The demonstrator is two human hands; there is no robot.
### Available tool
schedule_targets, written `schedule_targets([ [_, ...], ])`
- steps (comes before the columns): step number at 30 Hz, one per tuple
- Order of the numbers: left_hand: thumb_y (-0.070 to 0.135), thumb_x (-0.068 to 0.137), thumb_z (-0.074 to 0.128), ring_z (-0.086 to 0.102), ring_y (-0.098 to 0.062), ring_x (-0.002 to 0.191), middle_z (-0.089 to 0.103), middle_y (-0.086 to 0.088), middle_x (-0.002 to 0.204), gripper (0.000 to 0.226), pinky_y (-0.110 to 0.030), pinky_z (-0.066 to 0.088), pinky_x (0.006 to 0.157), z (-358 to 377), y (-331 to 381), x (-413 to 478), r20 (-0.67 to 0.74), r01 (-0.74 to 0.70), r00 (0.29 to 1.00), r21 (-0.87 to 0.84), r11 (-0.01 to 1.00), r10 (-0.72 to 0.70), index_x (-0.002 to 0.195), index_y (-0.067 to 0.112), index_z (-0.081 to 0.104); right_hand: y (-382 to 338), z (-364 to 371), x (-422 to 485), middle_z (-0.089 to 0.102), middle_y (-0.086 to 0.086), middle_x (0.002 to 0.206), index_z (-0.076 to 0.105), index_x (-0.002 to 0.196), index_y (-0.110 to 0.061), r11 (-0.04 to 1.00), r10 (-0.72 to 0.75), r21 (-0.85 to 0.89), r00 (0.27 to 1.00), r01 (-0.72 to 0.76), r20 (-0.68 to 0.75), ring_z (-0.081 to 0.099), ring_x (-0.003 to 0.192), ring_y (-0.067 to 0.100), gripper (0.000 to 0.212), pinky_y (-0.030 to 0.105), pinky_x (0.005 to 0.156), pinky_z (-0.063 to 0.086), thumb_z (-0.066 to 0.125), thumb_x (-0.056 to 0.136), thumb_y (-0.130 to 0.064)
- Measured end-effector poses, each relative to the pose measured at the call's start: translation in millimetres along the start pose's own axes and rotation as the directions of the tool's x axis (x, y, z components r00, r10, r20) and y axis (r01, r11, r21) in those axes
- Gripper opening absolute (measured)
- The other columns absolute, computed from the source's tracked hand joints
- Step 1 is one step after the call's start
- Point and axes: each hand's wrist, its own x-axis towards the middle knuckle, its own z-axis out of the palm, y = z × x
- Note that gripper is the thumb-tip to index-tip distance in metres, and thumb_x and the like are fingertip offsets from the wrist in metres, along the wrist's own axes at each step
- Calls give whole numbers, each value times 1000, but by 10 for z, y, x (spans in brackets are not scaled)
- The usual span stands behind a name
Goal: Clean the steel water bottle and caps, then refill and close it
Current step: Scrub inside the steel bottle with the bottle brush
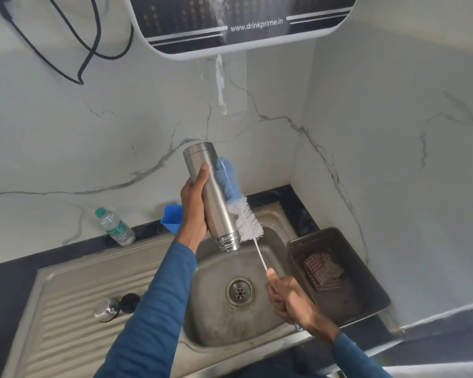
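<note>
Location: kitchen corner, white marble-pattern wall [93, 132] with grey veining on the far and right sides. Dark worktop [8, 271] carrying a steel sink [210, 317], with ribbed drainboard [66, 309] to the left and round drain [240, 291] at basin centre.

Left grip [194, 203]: closed round the steel bottle [219, 203] at mid-body. Bottle held above the far part of the basin, uncapped and tilted, threaded mouth pointing down and nearward, base up toward the far wall.

Right grip [287, 298]: closed round the handle end of a bottle brush [246, 219], low over the right side of the basin. Brush outside the bottle, white and blue bristles laid against the bottle's right side.

On the drainboard, near left: steel cap [105, 309] and black cap [129, 302], side by side; touching or just apart, cannot tell.

Far edge of worktop: clear plastic bottle [115, 227] with green top, standing tilted at left. Blue container [172, 218] just behind the left wrist, partly hidden.

Right of the sink: dark tray [311, 233] holding a folded checked cloth [322, 271].

Above: wall-mounted water purifier [243, 23] printed "www.drinkprime.in". Black cables [88, 50] looped on the wall at far left.
</note>
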Motion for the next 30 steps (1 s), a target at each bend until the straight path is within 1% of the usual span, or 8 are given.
schedule_targets([
  [8, 74, 76, 78, 70, -43, 118, 73, -21, 128, 89, -59, 56, 102, 143, -37, -129, 118, 1, 993, 52, 999, -7, 139, 14, 63, -580, 21, 339, 24, -7, 55, 29, 60, -27, 994, -112, -13, 994, 112, -16, 14, 47, 13, 57, 23, 42, 13, 43, 104, -59],
  [11, 66, 81, 78, 69, -47, 111, 72, -25, 121, 80, -63, 55, 102, 143, -2, -110, 82, -14, 997, 28, 1000, 12, 135, 8, 65, -489, 9, 295, 23, -6, 55, 29, 60, -27, 995, -103, -2, 995, 103, -13, 14, 46, 12, 57, 24, 43, 11, 43, 103, -61],
  [15, 56, 88, 73, 71, -41, 111, 71, -25, 126, 63, -52, 60, 98, 94, 76, -72, 47, -52, 998, 28, 998, 50, 132, 11, 68, -105, 0, 86, 20, -6, 55, 28, 59, -27, 999, -49, 8, 999, 49, 10, 12, 46, 12, 62, 29, 45, 7, 51, 98, -70],
  [18, 57, 86, 75, 71, -38, 103, 73, -25, 118, 64, -49, 60, 94, 49, 87, -72, 52, -68, 996, 56, 996, 66, 128, 9, 68, -59, -20, 46, 19, -5, 56, 26, 61, -25, 1000, -25, -9, 1000, 25, 10, 11, 48, 12, 61, 32, 48, 5, 50, 94, -71],
  [23, 51, 94, 68, 72, -32, 83, 75, -18, 101, 58, -41, 63, 72, 105, 34, -198, 119, -46, 992, 85, 995, 36, 127, 4, 62, -478, -23, 231, 22, -3, 54, 28, 60, -25, 994, -110, -1, 994, 110, -13, 13, 46, 12, 62, 27, 44, 10, 44, 105, -65],
  [25, 57, 96, 65, 73, -35, 98, 75, -17, 114, 63, -45, 63, 82, 141, 37, -215, 125, -33, 992, 50, 998, 27, 134, 7, 63, -532, 2, 268, 22, -4, 54, 28, 59, -25, 992, -128, -8, 992, 128, -4, 13, 45, 12, 59, 25, 43, 11, 42, 106, -59],
  [27, 57, 104, 53, 74, -31, 114, 76, -11, 125, 53, -48, 61, 95, 162, 77, -214, 123, -2, 992, 0, 1000, 2, 137, 18, 64, -439, 20, 231, 23, -5, 53, 30, 58, -26, 994, -109, -4, 994, 109, 16, 14, 43, 12, 62, 22, 42, 13, 44, 105, -63],
  [30, 54, 107, 47, 77, -25, 106, 80, -5, 112, 45, -42, 60, 91, 118, 151, -176, 68, 28, 997, -78, 997, -23, 130, 21, 68, -152, 2, 89, 21, -6, 54, 29, 59, -27, 998, -52, 22, 998, 51, 34, 13, 45, 12, 62, 22, 42, 12, 54, 93, -72],
])
